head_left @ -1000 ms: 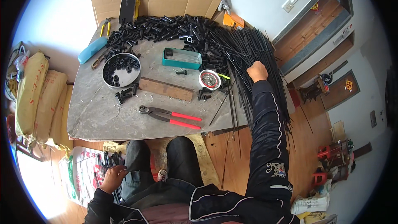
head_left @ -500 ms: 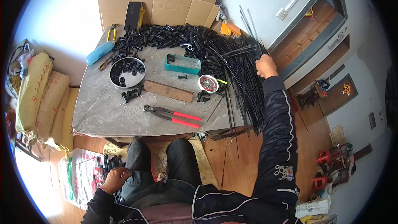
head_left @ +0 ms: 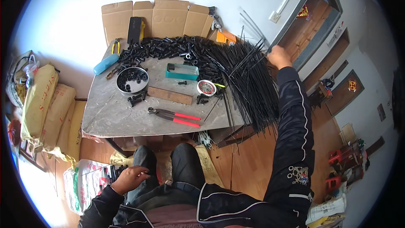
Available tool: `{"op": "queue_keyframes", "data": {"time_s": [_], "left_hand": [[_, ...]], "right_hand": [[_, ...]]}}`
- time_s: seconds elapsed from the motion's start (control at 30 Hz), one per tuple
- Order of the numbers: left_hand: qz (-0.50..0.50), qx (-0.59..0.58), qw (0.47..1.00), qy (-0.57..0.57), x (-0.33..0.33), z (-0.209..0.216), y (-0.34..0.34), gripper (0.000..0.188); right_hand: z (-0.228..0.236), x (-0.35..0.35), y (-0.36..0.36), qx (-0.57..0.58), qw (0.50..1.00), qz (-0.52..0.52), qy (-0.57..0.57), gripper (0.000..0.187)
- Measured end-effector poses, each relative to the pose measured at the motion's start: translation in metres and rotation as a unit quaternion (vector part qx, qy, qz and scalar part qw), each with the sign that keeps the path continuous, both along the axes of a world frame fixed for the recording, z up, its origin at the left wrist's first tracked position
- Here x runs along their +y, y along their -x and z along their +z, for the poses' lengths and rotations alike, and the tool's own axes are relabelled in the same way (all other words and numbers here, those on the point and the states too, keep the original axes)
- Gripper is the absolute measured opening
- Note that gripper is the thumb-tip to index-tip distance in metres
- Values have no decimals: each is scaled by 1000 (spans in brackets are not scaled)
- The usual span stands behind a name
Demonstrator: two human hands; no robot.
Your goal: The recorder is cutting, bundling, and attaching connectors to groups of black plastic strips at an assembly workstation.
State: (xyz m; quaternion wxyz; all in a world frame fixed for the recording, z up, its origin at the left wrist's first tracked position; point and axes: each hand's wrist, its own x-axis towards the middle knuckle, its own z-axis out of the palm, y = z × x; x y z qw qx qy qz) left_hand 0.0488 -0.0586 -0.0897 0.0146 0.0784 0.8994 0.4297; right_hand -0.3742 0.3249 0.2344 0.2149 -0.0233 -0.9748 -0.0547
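A large bundle of thin black rods [head_left: 253, 86] lies along the right side of the grey table [head_left: 101, 120], some ends hanging past its edge. My right hand [head_left: 279, 57] is closed at the far right of the bundle, gripping rods; a few blurred ones slant up beside it. How many it holds is hidden. Over my left thigh, my left hand [head_left: 130, 179] hovers with loosely bent fingers and nothing visible in it. Beside it, short black pieces [head_left: 116, 172] lie on a white plastic bag [head_left: 90, 171].
Black bolt-like parts [head_left: 168, 47] form a heap at the back. Nearer are a round tin [head_left: 132, 80] of black parts, a teal box [head_left: 182, 71], a small bowl [head_left: 206, 87], a wooden strip [head_left: 170, 95] and red-handled pincers [head_left: 174, 117]. Sacks [head_left: 40, 101] stand at left.
The view has shifted a little. My right hand has moved slightly farther and to the right at the rods. My left hand has risen a bit, its fingers extending over the thigh.
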Motion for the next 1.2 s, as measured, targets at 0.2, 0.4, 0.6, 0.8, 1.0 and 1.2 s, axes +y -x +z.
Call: {"op": "queue_keyframes", "data": {"time_s": [0.2, 0.4, 0.6, 0.8, 1.0, 1.2], "left_hand": [[-18, 8, 1000, 14, 2, 13, -8, 23], [-26, 10, 999, 20, 6, 24, -11, 23], [-45, 17, 999, -21, 19, 40, 0, 24], [-118, -84, 945, -292, 62, 91, 52, 35], [-99, 38, 865, -491, 117, 189, 143, 59], [54, 75, 863, -497, 122, 233, 175, 41]], "right_hand": [[3, 0, -6, -39, 998, -1, -55, 33], [18, 5, -4, -19, 997, 21, -76, 32], [43, -17, -30, -17, 996, 20, -86, 28], [30, -42, -67, 59, 989, 126, -54, 29], [-24, -125, -168, 108, 926, 361, -28, 16], [-84, -144, -212, 117, 834, 498, 207, 9]]}}
